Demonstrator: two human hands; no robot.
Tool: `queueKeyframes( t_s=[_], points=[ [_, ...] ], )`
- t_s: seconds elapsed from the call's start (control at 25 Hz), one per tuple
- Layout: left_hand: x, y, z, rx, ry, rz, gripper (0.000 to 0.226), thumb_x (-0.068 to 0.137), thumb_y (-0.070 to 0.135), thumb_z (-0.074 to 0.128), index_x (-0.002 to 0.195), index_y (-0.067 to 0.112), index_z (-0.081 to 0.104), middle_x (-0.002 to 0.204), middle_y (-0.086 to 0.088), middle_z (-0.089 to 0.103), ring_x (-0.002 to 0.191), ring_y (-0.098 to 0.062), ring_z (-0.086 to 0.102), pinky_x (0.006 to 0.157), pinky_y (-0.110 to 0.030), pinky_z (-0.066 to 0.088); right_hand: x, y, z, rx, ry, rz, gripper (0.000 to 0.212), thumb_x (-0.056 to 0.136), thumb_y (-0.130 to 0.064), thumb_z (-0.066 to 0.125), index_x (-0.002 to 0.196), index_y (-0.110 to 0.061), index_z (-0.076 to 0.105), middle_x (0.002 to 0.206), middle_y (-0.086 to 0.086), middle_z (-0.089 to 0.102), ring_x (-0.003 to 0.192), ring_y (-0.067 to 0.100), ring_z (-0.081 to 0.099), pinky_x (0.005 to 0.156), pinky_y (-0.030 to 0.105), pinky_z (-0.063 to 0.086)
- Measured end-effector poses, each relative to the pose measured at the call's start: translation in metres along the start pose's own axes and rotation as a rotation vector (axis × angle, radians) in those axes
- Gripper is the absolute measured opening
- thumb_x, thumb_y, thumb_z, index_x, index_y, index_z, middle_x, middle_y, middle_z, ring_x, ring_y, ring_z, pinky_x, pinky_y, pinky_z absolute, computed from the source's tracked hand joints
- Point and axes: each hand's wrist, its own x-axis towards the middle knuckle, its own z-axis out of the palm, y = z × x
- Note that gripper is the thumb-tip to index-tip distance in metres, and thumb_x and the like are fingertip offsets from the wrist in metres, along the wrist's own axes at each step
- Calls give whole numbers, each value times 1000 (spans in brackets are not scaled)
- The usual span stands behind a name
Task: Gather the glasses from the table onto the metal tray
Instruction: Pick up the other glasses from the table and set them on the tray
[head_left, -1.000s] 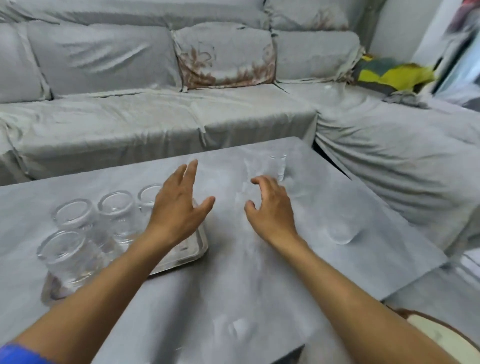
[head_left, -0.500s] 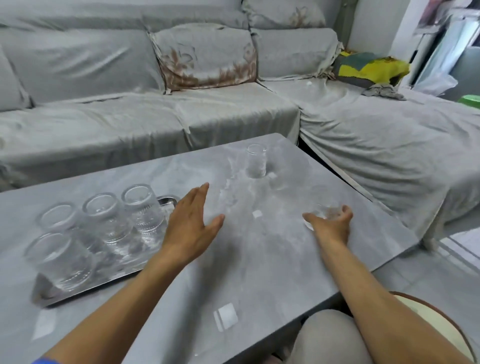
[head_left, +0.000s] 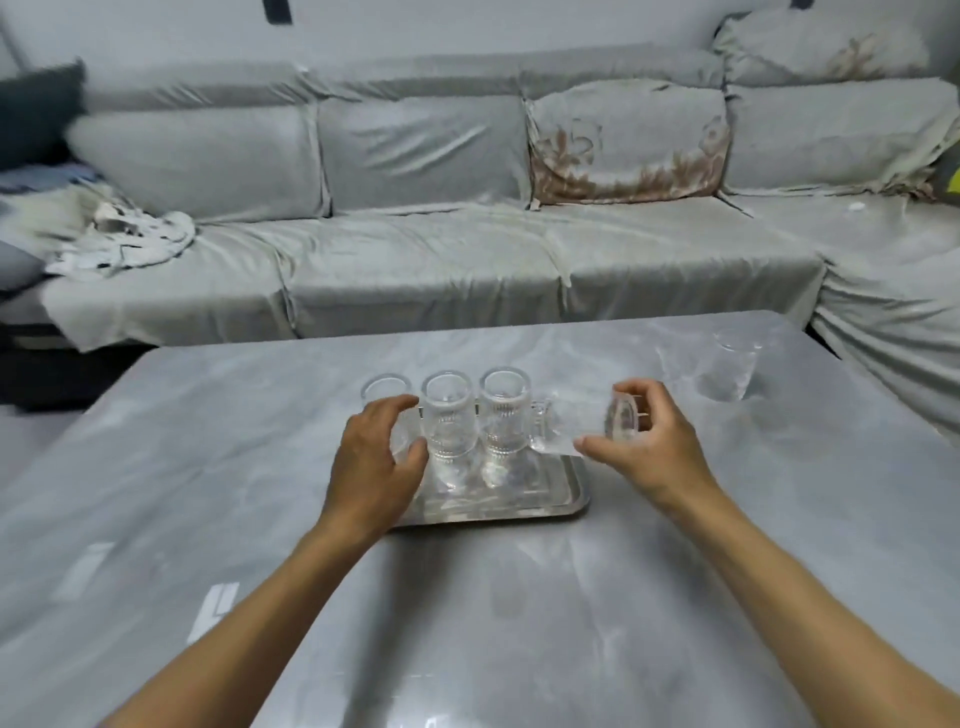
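A metal tray (head_left: 575, 498) sits mid-table. Three ribbed clear glasses stand along its back: left (head_left: 386, 388), middle (head_left: 448, 415), right (head_left: 505, 413). My left hand (head_left: 371, 467) curls around a fourth glass (head_left: 404, 437) at the tray's front left, thumb and fingers on either side of it. My right hand (head_left: 649, 447) grips another glass (head_left: 619, 422), tipped on its side and blurred, just above the tray's right edge. One more glass (head_left: 732, 371) stands on the grey table (head_left: 519, 623) at the far right.
A grey covered corner sofa (head_left: 441, 260) wraps behind and to the right of the table. A floral cushion (head_left: 628, 140) leans on its back, and crumpled cloth (head_left: 119, 239) lies at its left. White tape marks (head_left: 213, 610) are stuck near the table's front left.
My right hand took a glass from the table's right side and carried it left to the tray. My left hand moved onto a tray glass. My view turned left.
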Motion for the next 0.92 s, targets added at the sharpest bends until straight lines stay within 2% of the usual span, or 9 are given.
queueKeyframes(
  t_s=[0.08, 0.24, 0.4, 0.52, 0.64, 0.92],
  points=[
    [0, -20, -14, 50, 18, -6, 44, 80, 12, 67, 123, 15, 58, 126, -5, 61, 113, -26, 53, 94, -30, 39, 5, -31, 33, 0, -51, -79, 70, 51, -41, 87, 110, -32, 50, 100, -14, 62, 88, 2, 60, 72, 22, 48],
    [3, -47, -25, 177, -46, 26, 35, 81, 18, 65, 116, 14, 63, 122, -3, 63, 110, -25, 56, 93, -38, 45, 15, -63, 93, -211, -167, -199, 68, 52, -45, 83, 109, -29, 49, 105, -6, 65, 93, 16, 61, 79, 35, 51],
    [3, -60, -28, 241, -150, 98, 32, 81, 22, 63, 112, 16, 66, 123, 4, 64, 115, -19, 55, 91, -34, 48, 19, -59, 131, -358, -225, -243, 61, 56, -43, 80, 109, -27, 54, 111, -4, 68, 95, 15, 61, 71, 27, 41],
    [4, -65, -30, 226, -158, 111, 34, 80, 21, 63, 114, 20, 65, 126, 7, 62, 119, -14, 51, 90, -31, 48, 16, -51, 148, -396, -281, -270, 60, 59, -44, 79, 110, -27, 54, 114, -3, 67, 92, 12, 55, 69, 27, 38],
    [5, -67, -28, 224, -136, 112, 33, 78, 22, 64, 112, 21, 65, 123, 9, 63, 118, -14, 53, 88, -34, 50, 12, -41, 154, -406, -274, -319, 58, 60, -45, 80, 108, -26, 53, 114, -4, 65, 98, 17, 58, 70, 28, 39],
    [5, -66, -32, 234, -157, 123, 32, 78, 22, 65, 110, 21, 65, 120, 8, 64, 115, -15, 54, 86, -31, 48, 9, -38, 156, -384, -278, -339, 59, 63, -43, 82, 109, -25, 51, 118, -2, 64, 103, 24, 61, 78, 34, 48]
  ],
)
